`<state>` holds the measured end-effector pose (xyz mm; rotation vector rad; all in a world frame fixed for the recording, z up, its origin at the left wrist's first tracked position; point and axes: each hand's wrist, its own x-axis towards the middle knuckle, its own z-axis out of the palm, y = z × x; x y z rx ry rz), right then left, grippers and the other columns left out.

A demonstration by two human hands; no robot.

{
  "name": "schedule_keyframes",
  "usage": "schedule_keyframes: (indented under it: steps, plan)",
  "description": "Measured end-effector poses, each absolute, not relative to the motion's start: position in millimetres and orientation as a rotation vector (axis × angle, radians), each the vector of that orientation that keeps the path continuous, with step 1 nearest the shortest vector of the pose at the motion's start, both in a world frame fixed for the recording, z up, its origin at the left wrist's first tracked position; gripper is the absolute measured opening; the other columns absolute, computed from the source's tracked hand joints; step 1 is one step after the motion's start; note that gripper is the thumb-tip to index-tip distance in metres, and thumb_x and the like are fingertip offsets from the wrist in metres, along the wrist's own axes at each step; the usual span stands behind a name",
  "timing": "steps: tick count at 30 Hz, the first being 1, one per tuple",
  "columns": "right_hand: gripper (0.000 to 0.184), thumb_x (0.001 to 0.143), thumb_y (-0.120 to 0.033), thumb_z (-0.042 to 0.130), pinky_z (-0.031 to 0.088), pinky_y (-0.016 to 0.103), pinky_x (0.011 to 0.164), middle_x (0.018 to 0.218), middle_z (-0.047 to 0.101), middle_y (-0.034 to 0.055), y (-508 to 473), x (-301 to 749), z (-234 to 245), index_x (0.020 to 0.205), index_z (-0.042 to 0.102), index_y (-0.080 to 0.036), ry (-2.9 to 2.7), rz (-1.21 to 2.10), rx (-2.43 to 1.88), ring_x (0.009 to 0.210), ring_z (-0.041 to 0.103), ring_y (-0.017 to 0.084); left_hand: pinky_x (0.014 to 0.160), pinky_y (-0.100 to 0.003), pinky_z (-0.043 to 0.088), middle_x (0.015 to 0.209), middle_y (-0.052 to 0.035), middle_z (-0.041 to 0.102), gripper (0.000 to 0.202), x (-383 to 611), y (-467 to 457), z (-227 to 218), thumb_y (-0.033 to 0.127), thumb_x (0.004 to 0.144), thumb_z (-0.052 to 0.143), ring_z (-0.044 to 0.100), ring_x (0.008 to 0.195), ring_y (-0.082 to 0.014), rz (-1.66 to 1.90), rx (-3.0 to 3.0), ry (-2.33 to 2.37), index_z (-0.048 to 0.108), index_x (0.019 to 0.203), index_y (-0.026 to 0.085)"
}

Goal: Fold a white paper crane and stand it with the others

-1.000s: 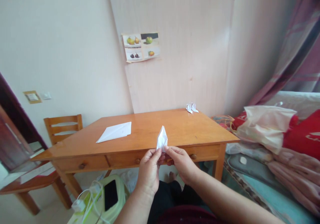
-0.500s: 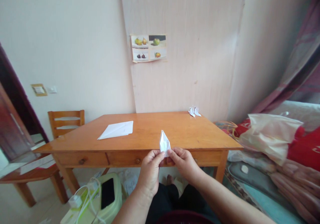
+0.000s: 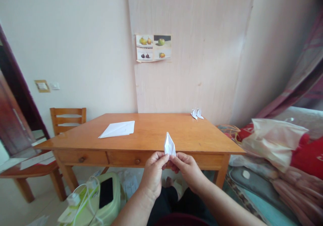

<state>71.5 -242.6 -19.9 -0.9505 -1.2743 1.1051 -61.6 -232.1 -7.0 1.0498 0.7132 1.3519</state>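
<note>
A small folded piece of white paper [image 3: 170,145] stands upright between my hands, its pointed tip up, in front of the table's near edge. My left hand [image 3: 155,168] pinches its lower left corner between thumb and fingers. On the lower right, my right hand [image 3: 186,168] grips it the same way, the two thumbs almost touching. The paper's bottom end is hidden by my fingers. At the back right of the table are two small folded white paper figures [image 3: 197,114]. A stack of white paper sheets [image 3: 118,129] lies on the left half of the table.
The wooden table [image 3: 151,128] has drawers along its front. Below it at left, a phone [image 3: 106,192] and white cables lie on a pale green box [image 3: 114,199]. A wooden chair [image 3: 68,111] stands at left. Bags [image 3: 275,142] and cloth are piled at right.
Both hands keep their pinch on the folded paper, which sits slightly farther right in view. The whole scene has tilted and shifted a little as the head camera moved.
</note>
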Motion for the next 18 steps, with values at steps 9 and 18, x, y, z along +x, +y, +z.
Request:
schedule_keyframes:
  steps: [9, 18]
  plan:
    - [0.046, 0.083, -0.060, 0.069, 0.036, 0.026, 0.058, 0.066, 0.063, 0.0020, -245.5, 74.9, -22.2, 0.072, 0.066, -0.016, -1.307, 1.130, -0.934, 0.058, 0.047, 0.011, 0.061, -0.025, 0.043, 0.061, 0.0006, 0.063, 0.025, -62.5, -228.9, -5.5, 0.036, 0.075, 0.080, 0.056, 0.059, -0.0131, 1.325, 1.042, 0.660, 0.065, 0.075, 0.016]
    - [0.039, 0.082, -0.053, 0.075, 0.038, 0.025, 0.059, 0.073, 0.067, 0.0042, -246.7, 71.6, -26.7, 0.079, 0.072, -0.014, -1.237, 1.264, -0.836, 0.060, 0.051, 0.011, 0.053, -0.026, 0.043, 0.057, 0.0021, 0.058, 0.028, -61.5, -232.3, -8.0, 0.040, 0.078, 0.077, 0.053, 0.051, -0.0133, 1.306, 1.044, 0.611, 0.061, 0.075, 0.017]
